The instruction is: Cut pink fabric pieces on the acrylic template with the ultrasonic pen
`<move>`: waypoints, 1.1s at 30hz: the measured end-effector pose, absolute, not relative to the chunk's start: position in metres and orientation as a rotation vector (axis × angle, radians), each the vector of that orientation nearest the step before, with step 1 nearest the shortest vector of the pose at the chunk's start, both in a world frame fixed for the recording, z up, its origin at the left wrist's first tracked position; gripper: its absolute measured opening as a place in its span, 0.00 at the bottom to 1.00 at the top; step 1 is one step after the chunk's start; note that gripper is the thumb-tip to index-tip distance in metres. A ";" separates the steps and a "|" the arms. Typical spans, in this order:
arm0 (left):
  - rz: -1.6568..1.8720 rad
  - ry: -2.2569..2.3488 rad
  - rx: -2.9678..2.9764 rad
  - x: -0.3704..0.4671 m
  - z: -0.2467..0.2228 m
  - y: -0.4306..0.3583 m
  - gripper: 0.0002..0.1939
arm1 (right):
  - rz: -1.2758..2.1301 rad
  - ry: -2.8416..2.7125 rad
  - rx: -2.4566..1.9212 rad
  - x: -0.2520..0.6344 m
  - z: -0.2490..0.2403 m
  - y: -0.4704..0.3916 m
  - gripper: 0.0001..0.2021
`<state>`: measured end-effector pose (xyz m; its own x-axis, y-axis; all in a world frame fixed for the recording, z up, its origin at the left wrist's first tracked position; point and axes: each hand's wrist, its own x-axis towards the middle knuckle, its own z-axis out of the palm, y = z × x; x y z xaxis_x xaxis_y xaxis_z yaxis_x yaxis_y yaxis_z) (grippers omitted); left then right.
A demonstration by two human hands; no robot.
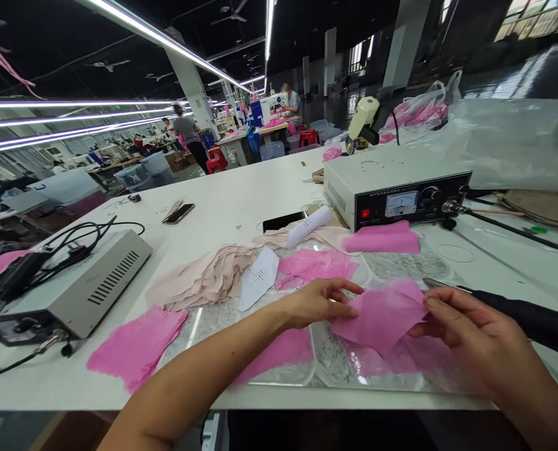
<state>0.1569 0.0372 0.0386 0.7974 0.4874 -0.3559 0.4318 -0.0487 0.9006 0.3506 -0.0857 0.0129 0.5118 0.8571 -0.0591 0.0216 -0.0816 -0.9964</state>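
Pinched nearly closed, my right grip (471, 329) has hold of the right edge of a thin pink cloth (384, 316). Loosely curled, my left grip (323, 302) touches that cloth's left edge, though I cannot tell whether it is nipped there. So the cloth spans between my two grips, near the front of the worktop (222, 203). Just beyond my right grip lies a black-handled tool (527, 316); whether they touch is unclear. Beyond my left grip sits a crumpled pink pile (319, 263), with a dotted white card (260, 279) to its left, then layered beige cloth (203, 279). Farther out, beyond both grips, stands a metered box (401, 191).
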 end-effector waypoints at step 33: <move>0.236 0.400 2.705 0.153 0.026 0.017 0.08 | 0.538 -1.793 -1.510 0.405 -0.023 -0.120 0.12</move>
